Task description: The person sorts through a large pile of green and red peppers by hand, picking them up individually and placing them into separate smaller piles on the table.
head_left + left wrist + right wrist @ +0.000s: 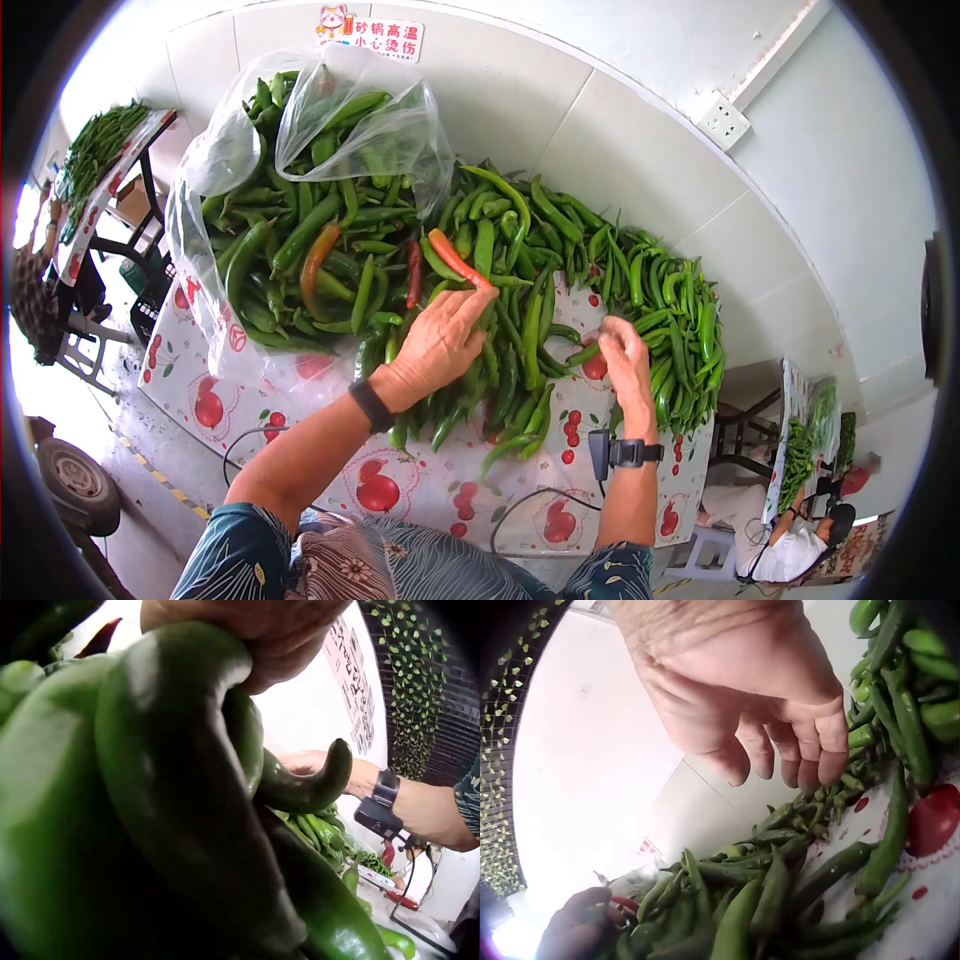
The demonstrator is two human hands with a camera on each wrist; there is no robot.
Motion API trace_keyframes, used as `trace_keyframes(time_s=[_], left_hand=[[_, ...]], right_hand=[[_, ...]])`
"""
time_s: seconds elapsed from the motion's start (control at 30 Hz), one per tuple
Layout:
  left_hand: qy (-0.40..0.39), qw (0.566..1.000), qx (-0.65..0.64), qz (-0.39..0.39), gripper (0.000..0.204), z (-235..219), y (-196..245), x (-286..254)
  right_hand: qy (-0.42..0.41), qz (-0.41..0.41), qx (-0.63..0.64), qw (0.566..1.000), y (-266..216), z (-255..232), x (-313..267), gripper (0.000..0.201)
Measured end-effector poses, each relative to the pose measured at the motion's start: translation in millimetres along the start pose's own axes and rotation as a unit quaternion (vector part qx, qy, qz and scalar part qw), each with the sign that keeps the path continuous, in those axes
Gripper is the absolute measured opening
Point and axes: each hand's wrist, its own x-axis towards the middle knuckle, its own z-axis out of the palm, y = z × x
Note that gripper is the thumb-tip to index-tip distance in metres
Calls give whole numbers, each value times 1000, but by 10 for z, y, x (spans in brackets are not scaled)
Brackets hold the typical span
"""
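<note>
My left hand (440, 340) reaches over the pile of green chili peppers (510, 250) in the head view. Its fingertips pinch the lower end of a long red chili pepper (458, 260), which angles up and left across the green ones. In the left wrist view, large green peppers (187, 772) fill the foreground below the palm (277, 645). My right hand (628, 365) hovers beside the right-hand heap of peppers (680, 330), near the tip of a green pepper (583, 354). The right wrist view shows its fingers (784, 757) hanging loosely curled around nothing.
A clear plastic bag (200, 240) full of green peppers stands left on the cherry-print tablecloth (380, 490). A dark red pepper (414, 272) lies near its opening. Tiled wall (640, 150) borders the table behind. A cable (540, 492) runs from the right wrist camera.
</note>
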Motion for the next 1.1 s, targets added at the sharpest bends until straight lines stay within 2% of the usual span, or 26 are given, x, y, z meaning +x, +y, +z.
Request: trace_keyframes(time_s=[0.13, 0.17, 0.27, 0.3, 0.43, 0.53, 0.57, 0.7, 0.8, 0.93, 0.97, 1.1], left_hand=[[9, 1000, -14, -3, 51, -11, 5, 8], [6, 1000, -17, -9, 49, -18, 12, 14], [5, 1000, -18, -10, 48, -24, 8, 26], [4, 1000, -22, -13, 48, -14, -6, 26], [-11, 1000, -14, -10, 50, -38, 3, 45], [-20, 1000, -14, -5, 52, -49, -9, 60], [-21, 1000, -11, -6, 52, -52, -12, 69], [-34, 999, -5, -17, 52, -46, -15, 76], [-45, 999, 0, -19, 53, -47, -12, 99], [-50, 999, 9, -20, 52, -29, -12, 120], [-49, 999, 12, -19, 52, -26, -11, 125], [-53, 998, 13, -29, 51, -29, 1, 122]], right_hand=[[-27, 8, -45, 999, -144, -82, 483, 40], [-29, 9, -52, 998, -14, -83, 660, 46], [7, 9, -146, 989, -7, -24, 1041, 55], [17, -3, -162, 987, -3, 0, 1145, 65], [52, -54, -259, 963, 147, 84, 1579, 74], [61, -57, -301, 950, 272, 117, 1918, 75], [79, -89, -314, 942, 397, 120, 2058, 75], [72, -20, -289, 955, 488, 110, 2393, 77], [19, 65, -292, 954, 502, 128, 2577, 79], [-22, 118, -303, 945, 321, 178, 2623, 87], [-7, 110, -305, 946, 472, 194, 2709, 87], [18, 77, -343, 936, 588, 176, 2758, 82]])
